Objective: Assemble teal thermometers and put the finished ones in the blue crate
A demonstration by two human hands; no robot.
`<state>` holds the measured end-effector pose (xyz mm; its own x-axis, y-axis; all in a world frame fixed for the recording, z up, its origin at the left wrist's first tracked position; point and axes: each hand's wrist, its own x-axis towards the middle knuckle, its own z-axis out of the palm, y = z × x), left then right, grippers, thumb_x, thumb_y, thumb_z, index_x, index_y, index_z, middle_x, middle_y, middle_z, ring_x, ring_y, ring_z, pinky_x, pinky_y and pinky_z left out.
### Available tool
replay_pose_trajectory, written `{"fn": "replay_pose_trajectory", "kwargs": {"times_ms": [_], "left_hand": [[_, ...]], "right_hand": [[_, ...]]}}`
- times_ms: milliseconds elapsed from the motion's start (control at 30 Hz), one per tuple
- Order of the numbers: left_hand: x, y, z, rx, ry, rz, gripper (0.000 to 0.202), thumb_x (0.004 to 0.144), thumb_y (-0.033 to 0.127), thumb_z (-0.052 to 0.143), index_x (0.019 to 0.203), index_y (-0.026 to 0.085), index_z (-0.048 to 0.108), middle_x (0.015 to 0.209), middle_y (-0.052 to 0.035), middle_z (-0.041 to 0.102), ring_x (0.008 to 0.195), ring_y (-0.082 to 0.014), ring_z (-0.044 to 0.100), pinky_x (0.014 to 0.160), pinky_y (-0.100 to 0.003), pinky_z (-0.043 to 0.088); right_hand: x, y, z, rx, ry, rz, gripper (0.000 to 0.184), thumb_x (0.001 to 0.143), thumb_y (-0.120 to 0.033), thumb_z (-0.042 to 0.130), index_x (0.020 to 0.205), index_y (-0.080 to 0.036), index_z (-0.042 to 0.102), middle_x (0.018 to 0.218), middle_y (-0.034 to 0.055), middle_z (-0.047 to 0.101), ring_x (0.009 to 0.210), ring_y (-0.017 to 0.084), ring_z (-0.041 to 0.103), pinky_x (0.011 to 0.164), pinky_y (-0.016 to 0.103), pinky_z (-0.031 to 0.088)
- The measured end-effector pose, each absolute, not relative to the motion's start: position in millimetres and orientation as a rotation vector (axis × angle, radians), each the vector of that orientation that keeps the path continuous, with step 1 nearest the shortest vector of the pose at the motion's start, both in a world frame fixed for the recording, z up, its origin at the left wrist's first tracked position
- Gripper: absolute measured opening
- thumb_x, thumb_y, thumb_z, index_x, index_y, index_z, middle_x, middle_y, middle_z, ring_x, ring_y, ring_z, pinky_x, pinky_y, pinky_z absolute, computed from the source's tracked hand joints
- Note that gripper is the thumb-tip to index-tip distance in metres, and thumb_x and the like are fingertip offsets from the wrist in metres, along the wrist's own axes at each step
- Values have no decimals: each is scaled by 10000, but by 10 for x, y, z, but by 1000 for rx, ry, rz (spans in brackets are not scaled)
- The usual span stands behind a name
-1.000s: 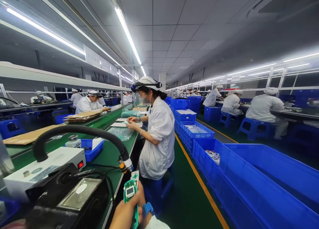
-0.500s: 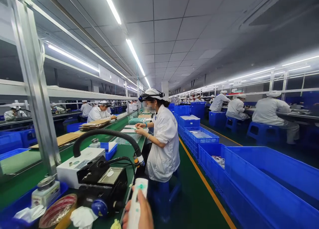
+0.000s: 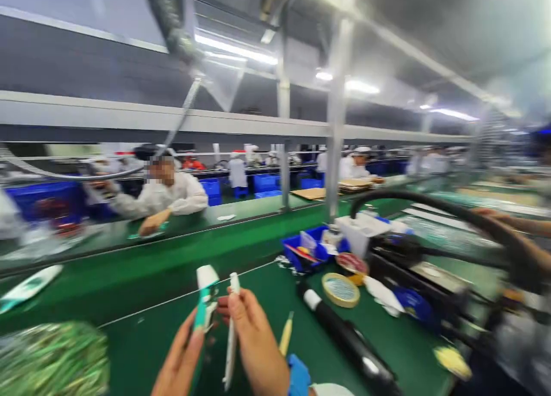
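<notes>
Between the fingers of my left hand (image 3: 183, 350) is a white-and-teal casing half (image 3: 204, 295), held upright and turned edge-on, with small white parts showing on its inner side. My right hand (image 3: 255, 330), a blue band (image 3: 298, 376) at its wrist, pinches a thin white casing half (image 3: 231, 341) on its edge. The two pieces stand a short gap apart above the green bench (image 3: 142, 344). Just right of my right hand lies a pale yellow pointed stick (image 3: 286, 334). Motion blurs the finer details.
A black cylindrical tool (image 3: 344, 344) and a tape roll (image 3: 340, 290) lie to the right, near a blue bin (image 3: 306, 249) and a black hose (image 3: 434, 209). A bag of green parts (image 3: 55, 358) sits left. A white-and-teal device (image 3: 30, 288) rests on the far strip; co-workers sit beyond.
The view has swung left from the aisle onto the bench. Earlier one hand held a white device with teal buttons; now both hands show, each with a separate casing half.
</notes>
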<state>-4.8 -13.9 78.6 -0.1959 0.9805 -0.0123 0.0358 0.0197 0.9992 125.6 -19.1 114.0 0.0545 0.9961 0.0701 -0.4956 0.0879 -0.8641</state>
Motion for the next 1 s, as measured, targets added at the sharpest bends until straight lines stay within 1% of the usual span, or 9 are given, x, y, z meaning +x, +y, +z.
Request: {"fn": "replay_pose_trajectory", "kwargs": {"times_ms": [133, 233, 333, 500, 700, 767, 867, 933, 1000], "left_hand": [[-177, -229, 868, 1123, 1272, 1310, 589, 633, 472, 691, 1156, 235, 559, 1232, -49, 573, 1222, -283, 424, 988, -349, 389], [-158, -228, 862, 1138, 1215, 1276, 637, 663, 508, 659, 1222, 245, 505, 1307, -41, 508, 1273, -262, 350, 1049, -357, 300], [-173, -238, 826, 1213, 1196, 1210, 636, 755, 564, 531, 1297, 253, 416, 1390, -24, 402, 1316, -227, 267, 1084, -368, 218], [-134, -277, 766, 1302, 1181, 1199, 659, 798, 608, 416, 1328, 219, 372, 1429, -25, 333, 1333, -209, 220, 1087, -336, 217], [-70, -247, 661, 1522, 1172, 1145, 792, 732, 633, 499, 1357, 189, 299, 1373, -89, 422, 1296, -261, 305, 1036, -365, 323], [-80, -243, 628, 1605, 1200, 1104, 696, 795, 579, 441, 1357, 196, 293, 1353, -91, 449, 1275, -254, 349, 1031, -374, 327], [-82, -273, 589, 1746, 1242, 1028, 564, 833, 465, 432, 1325, 201, 350, 1352, -88, 450, 1259, -247, 378, 1026, -371, 327], [-62, -311, 576, 1841, 1220, 923, 541, 824, 399, 452, 1314, 186, 370, 1352, -105, 447, 1237, -253, 410, 1000, -352, 363], [-31, -349, 572, 1929, 1213, 760, 560, 810, 345, 450, 1320, 131, 358, 1352, -160, 430, 1209, -274, 443, 981, -358, 382]], "right_hand": [[1049, -152, 1101, -796, -1049, 1335, 558, 677, -645, 582, 967, -168, 568, 765, -4, 588, 765, 142, 542, 732, 229, 434], [970, -135, 1067, -809, -1100, 1344, 541, 691, -632, 578, 977, -174, 568, 756, 2, 581, 743, 151, 523, 687, 235, 428], [940, -128, 1041, -784, -1095, 1354, 480, 722, -581, 592, 988, -184, 558, 756, 2, 589, 730, 151, 521, 679, 239, 412], [954, -121, 961, -791, -1091, 1366, 483, 707, -567, 621, 982, -175, 549, 656, -27, 532, 631, 124, 471, 574, 222, 374], [1022, -76, 837, -868, -1117, 1375, 480, 673, -585, 641, 918, -178, 565, 599, -41, 521, 565, 108, 439, 548, 227, 354], [1067, -60, 865, -900, -1099, 1328, 467, 677, -597, 628, 883, -181, 581, 655, -20, 567, 622, 123, 485, 589, 233, 381], [1131, -30, 961, -912, -891, 1315, 498, 745, -660, 486, 855, -185, 588, 714, 10, 614, 666, 132, 530, 621, 236, 405], [1146, -7, 1007, -845, -691, 1424, 524, 788, -671, 383, 851, -188, 574, 613, 4, 602, 580, 137, 538, 564, 248, 411], [1135, 16, 1005, -782, -548, 1503, 494, 820, -640, 344, 794, -195, 557, 438, -37, 510, 429, 123, 482, 499, 251, 399]]}}
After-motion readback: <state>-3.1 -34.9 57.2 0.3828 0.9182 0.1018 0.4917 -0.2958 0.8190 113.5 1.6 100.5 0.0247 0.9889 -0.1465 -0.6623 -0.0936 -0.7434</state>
